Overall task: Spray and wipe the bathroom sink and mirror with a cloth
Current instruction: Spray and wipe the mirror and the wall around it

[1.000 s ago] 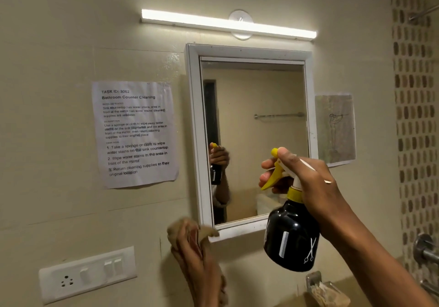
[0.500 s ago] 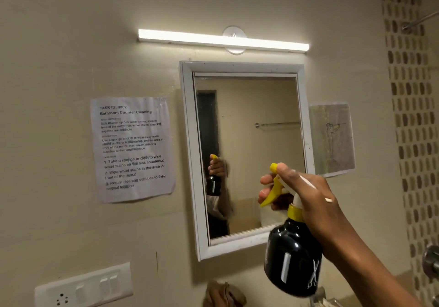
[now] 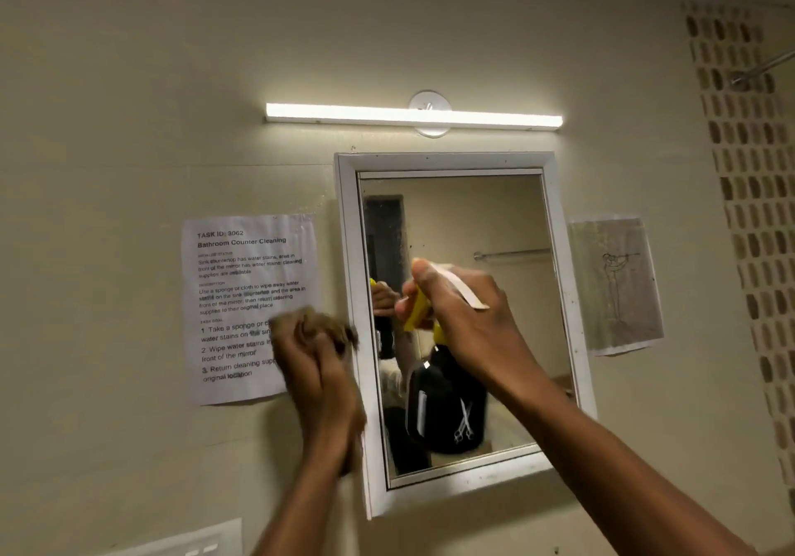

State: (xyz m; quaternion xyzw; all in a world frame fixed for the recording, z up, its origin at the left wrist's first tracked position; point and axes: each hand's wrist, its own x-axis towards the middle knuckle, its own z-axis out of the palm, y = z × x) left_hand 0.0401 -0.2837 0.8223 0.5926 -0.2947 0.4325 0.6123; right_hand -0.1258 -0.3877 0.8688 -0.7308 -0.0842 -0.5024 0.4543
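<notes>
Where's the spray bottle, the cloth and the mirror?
spray bottle (image 3: 447,409), head view, on its black body.
cloth (image 3: 322,329), head view, on the brown bunch above the fingers.
mirror (image 3: 473,211), head view, on the upper glass.

Black bottle (image 3: 447,409), yellow trigger (image 3: 415,312); cloth (image 3: 320,332) seemingly brown.

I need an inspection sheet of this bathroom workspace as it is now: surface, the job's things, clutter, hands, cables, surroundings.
Surface: mirror in a white frame on a beige wall; fine specks on the upper left glass.
Job's things: black spray bottle with yellow trigger, held up before the glass; brown cloth, blurred, at the frame's left edge.
Clutter: nothing seen.
Hands: right hand grips the bottle's head; left hand holds the cloth.
Cables: nothing seen.
Surroundings: tube light lit above; task sheet left; sketch right; switch plate below.
</notes>
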